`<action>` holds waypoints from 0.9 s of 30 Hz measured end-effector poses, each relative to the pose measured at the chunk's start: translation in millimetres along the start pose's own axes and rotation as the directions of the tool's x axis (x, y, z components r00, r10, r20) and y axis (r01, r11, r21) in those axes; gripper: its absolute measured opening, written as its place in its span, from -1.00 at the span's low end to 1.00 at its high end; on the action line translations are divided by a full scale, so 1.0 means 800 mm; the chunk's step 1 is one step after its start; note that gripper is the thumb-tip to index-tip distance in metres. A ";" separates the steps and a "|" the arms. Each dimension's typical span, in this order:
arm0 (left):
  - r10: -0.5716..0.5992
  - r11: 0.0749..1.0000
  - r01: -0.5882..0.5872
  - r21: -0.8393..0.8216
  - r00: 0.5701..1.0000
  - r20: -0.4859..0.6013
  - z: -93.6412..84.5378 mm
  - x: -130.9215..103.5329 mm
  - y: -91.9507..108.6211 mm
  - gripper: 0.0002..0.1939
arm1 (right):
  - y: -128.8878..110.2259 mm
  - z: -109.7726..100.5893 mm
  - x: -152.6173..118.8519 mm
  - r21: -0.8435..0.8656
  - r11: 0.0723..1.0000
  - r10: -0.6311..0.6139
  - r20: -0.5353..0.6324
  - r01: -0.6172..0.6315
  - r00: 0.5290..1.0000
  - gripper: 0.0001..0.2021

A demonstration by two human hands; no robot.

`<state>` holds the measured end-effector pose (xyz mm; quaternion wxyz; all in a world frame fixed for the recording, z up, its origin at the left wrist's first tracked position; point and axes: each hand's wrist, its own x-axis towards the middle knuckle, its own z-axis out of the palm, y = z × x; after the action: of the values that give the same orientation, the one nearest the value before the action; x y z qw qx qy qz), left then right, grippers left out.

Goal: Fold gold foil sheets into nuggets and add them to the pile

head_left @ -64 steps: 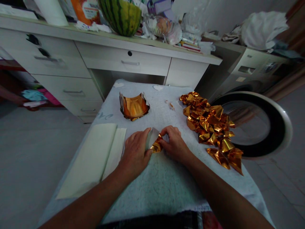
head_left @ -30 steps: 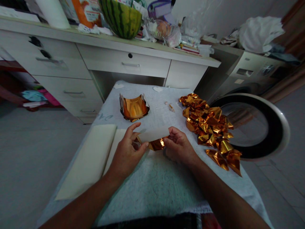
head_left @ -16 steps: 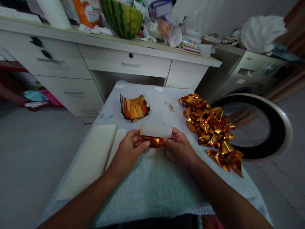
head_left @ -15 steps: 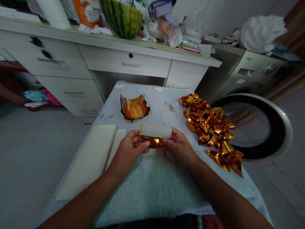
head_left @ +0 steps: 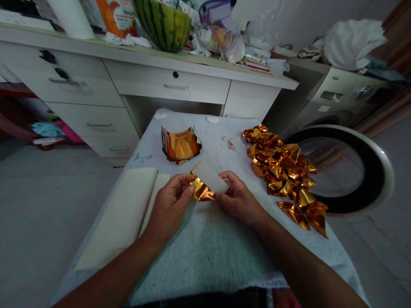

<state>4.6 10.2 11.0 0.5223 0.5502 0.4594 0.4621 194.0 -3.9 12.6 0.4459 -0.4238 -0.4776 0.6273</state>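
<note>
Between my hands is a sheet of gold foil paper [head_left: 203,191], white on its back and partly folded over. My left hand [head_left: 173,201] pinches its left end between thumb and fingers. At the right end, my right hand [head_left: 239,196] grips the white side near a corner. The sheet is tilted, its right end lower, just above the cloth-covered table [head_left: 205,252]. Beyond my hands stands a curved stack of gold foil sheets [head_left: 182,145]. To the right lies a heap of folded gold foil pieces [head_left: 282,164].
Folded cream paper [head_left: 122,214] lies on the table's left side. A small scrap [head_left: 230,143] sits near the middle back. An open washing machine door [head_left: 343,169] stands beside the table's right edge. White drawers [head_left: 173,81] and a counter with half a watermelon [head_left: 163,28] are behind.
The foil sheet has turned from level to slanting down to the right, showing more gold at its left end. My right hand has shifted slightly down and left.
</note>
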 end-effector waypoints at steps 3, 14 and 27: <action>-0.073 0.996 0.069 0.049 0.995 0.070 0.002 -0.003 -0.003 -0.56 | 0.005 -0.002 0.002 -0.023 1.000 -0.012 -0.006 0.011 1.000 -0.58; -0.084 0.984 0.105 -0.145 0.986 0.141 0.008 0.000 -0.003 -0.40 | 0.004 -0.009 -0.007 -0.509 0.839 -0.210 0.030 0.196 0.977 -0.28; 0.040 0.978 -0.073 0.195 0.985 0.167 0.000 0.006 -0.010 -0.59 | 0.012 -0.014 -0.013 -0.842 0.254 -0.390 0.361 0.475 0.847 -0.67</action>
<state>5.1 15.3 3.3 0.4865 0.6484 0.4438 0.3820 205.4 -12.7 2.0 0.2740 -0.4236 -0.8536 0.1298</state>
